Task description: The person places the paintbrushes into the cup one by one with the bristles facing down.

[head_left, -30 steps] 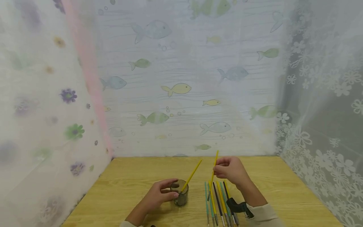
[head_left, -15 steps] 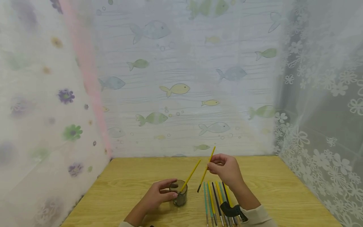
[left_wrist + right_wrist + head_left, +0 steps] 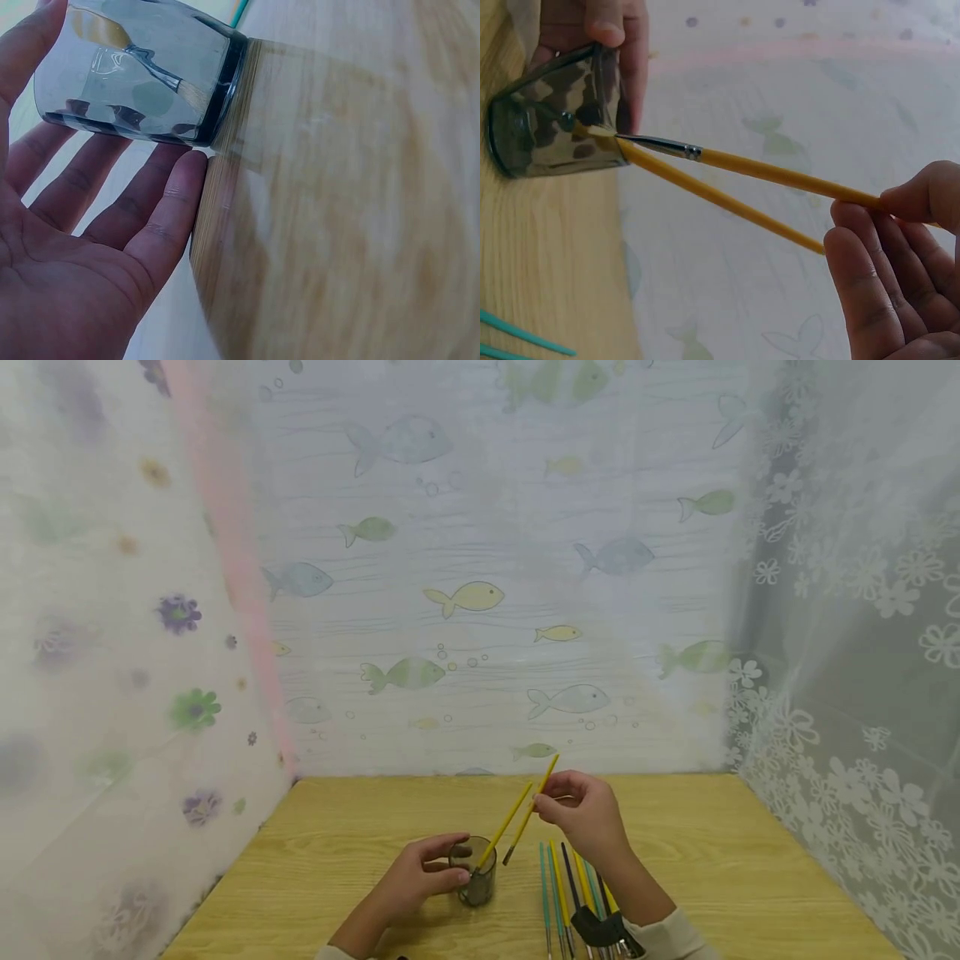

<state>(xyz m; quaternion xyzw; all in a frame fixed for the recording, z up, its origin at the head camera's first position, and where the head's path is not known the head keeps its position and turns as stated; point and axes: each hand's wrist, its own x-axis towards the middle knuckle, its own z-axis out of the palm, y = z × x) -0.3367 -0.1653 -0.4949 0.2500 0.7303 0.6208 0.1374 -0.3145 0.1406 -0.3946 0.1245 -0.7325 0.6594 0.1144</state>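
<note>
A smoky clear glass (image 3: pixel 482 893) stands upright on the table, my left hand (image 3: pixel 416 878) holding it between thumb and fingers. One yellow paintbrush (image 3: pixel 508 821) leans inside, bristles down; its pale bristles (image 3: pixel 193 96) show through the glass in the left wrist view. Between thumb and fingers, my right hand (image 3: pixel 592 817) pinches a second yellow paintbrush (image 3: pixel 780 174) by its handle. That brush slants with its bristles down, just right of the glass. In the right wrist view its tip appears at the glass's rim; whether they touch I cannot tell.
Several paintbrushes (image 3: pixel 558 893) with teal, yellow and dark handles lie in a row right of the glass, partly under my right wrist. A black strap (image 3: pixel 596 928) is on that wrist. Patterned curtains (image 3: pixel 465 718) enclose the wooden table (image 3: pixel 337 827) at back and sides.
My right hand has carried its yellow paintbrush leftward from above the row of brushes to beside the glass, tilting it more. My left hand and the glass have stayed in place.
</note>
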